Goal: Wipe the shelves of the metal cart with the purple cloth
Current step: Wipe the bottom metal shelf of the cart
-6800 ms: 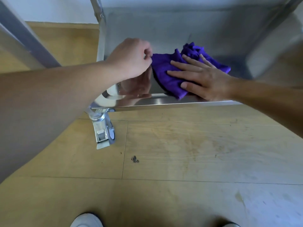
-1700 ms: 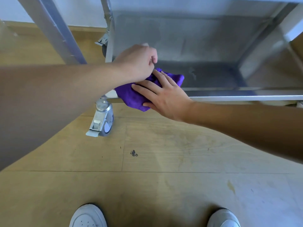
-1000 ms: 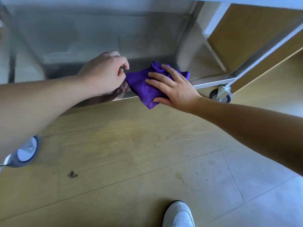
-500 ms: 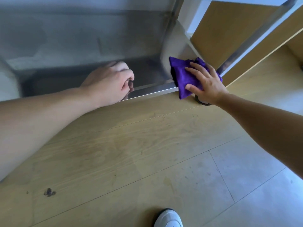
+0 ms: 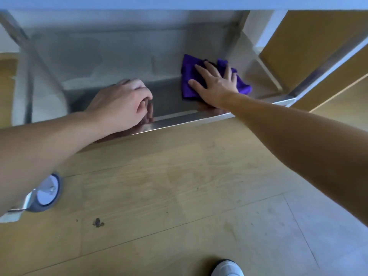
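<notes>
Right hand flat, fingers spread, pressing purple cloth onto bottom shelf of metal cart; left hand curled, empty, resting on same shelf.

Soft, even daylight, fairly bright; source not clear, no hard shadows. Brightest on pale floor at lower rt. Dimmer under upper deck of cart, w/ bottom shelf interior grey and murky. Mirror-like reflection of left hand in steel along front lip. Purple cloth saturated, reasonably sharp. Slight motion blur throughout, worst at left edge: caster smeared. Strong wide-angle bending toward corners; near forearms oversized, soft. Blue-white washout along top edge.
</notes>
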